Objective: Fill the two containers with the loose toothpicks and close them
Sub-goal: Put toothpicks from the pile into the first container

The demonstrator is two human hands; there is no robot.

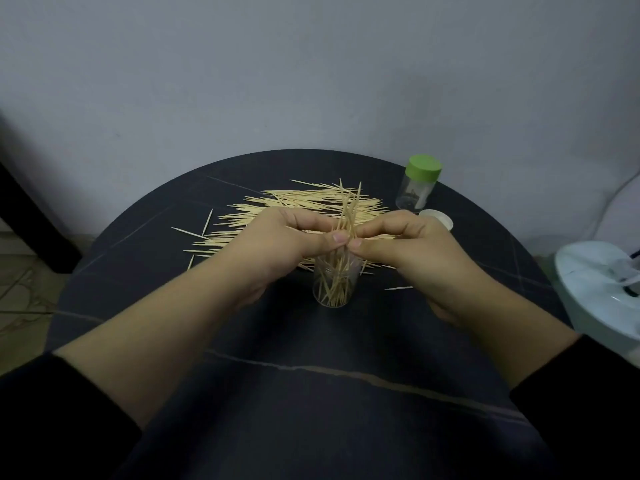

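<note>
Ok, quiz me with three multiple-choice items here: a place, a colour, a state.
1. Where does the green-lidded jar stand? A between the hands; B far right of the table; C on the floor.
2. What colour is the loose lid by the right hand? A red; B black; C white.
3. The near jar is: A open, holding toothpicks; B capped; C tipped over.
Answers: B, it stands beyond the right hand; C, it looks white; A, left hand and right hand pinch toothpicks into its open mouth.
</note>
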